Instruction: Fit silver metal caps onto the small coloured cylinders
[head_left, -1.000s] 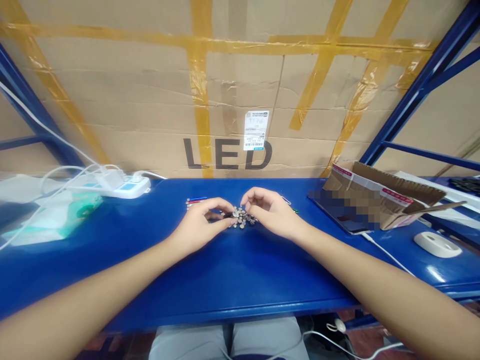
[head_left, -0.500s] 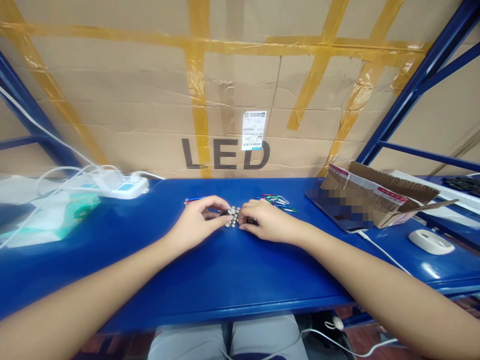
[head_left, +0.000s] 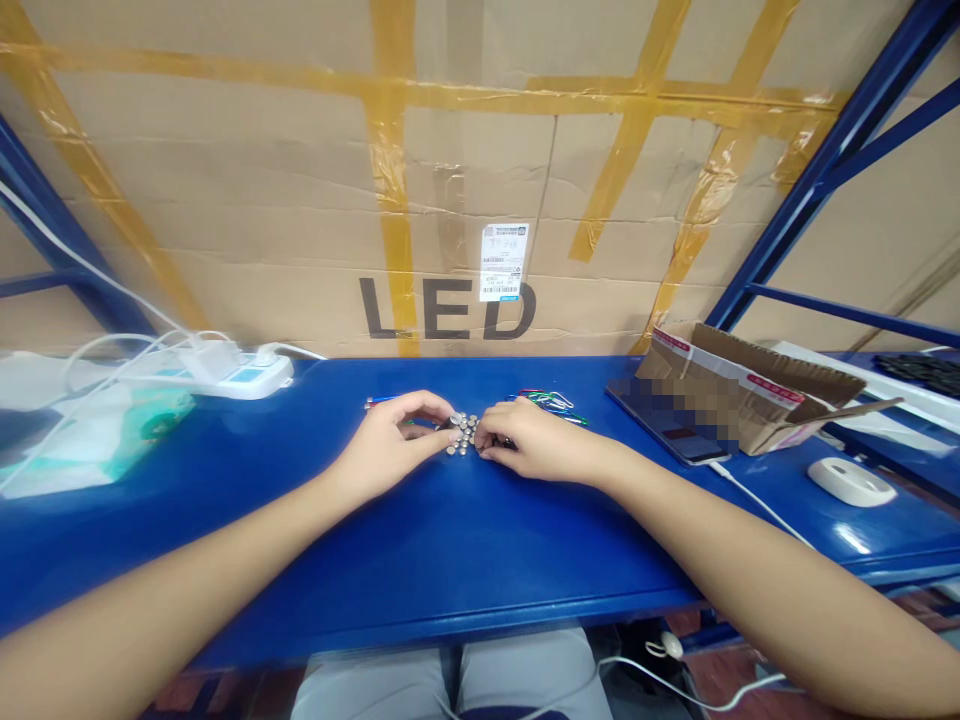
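Observation:
A cluster of small silver round pieces [head_left: 464,432] lies between my two hands, over the middle of the blue table [head_left: 390,560]. My left hand [head_left: 409,435] is closed, its thumb and forefinger curved against the left side of the cluster. On the other side, my right hand [head_left: 529,438] has its fingers curled in at the cluster's right edge. Something dark shows beneath the right fingers, too covered to name. Behind that hand lie several coloured paper clips [head_left: 555,403]. Thin blue and red items [head_left: 379,402] stick out behind my left hand.
An open cardboard box [head_left: 750,390] stands at the right, beside a phone [head_left: 675,430] with a white cable. Nearer the right edge sits a white mouse [head_left: 851,482]. On the left are a power strip [head_left: 259,378] and a green-white packet [head_left: 112,440]. A large carton [head_left: 300,200] backs the table.
The view has shifted very slightly, so everything sits a little further left. Both hands keep nearly the same pose around the silver pieces.

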